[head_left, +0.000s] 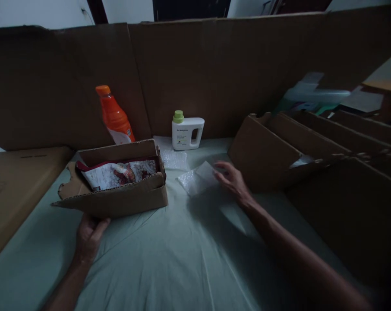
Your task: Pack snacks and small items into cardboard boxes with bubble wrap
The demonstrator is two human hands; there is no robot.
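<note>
At the left stands a cardboard box with its top off, holding a white and dark red printed packet. My left hand is at the lower front edge of this box, thumb outside and fingers hidden beneath it. On the sheet in the middle lies a clear bubble wrap pouch. My right hand hovers at the pouch's right edge, slightly blurred, with thumb and fingers apart; whether they touch it I cannot tell. Another piece of bubble wrap lies behind, near the box.
A white jug with a green cap and an orange bottle stand at the back before a tall cardboard wall. Open cardboard compartments fill the right side. A flat carton lies far left. Pale green cloth covers the surface.
</note>
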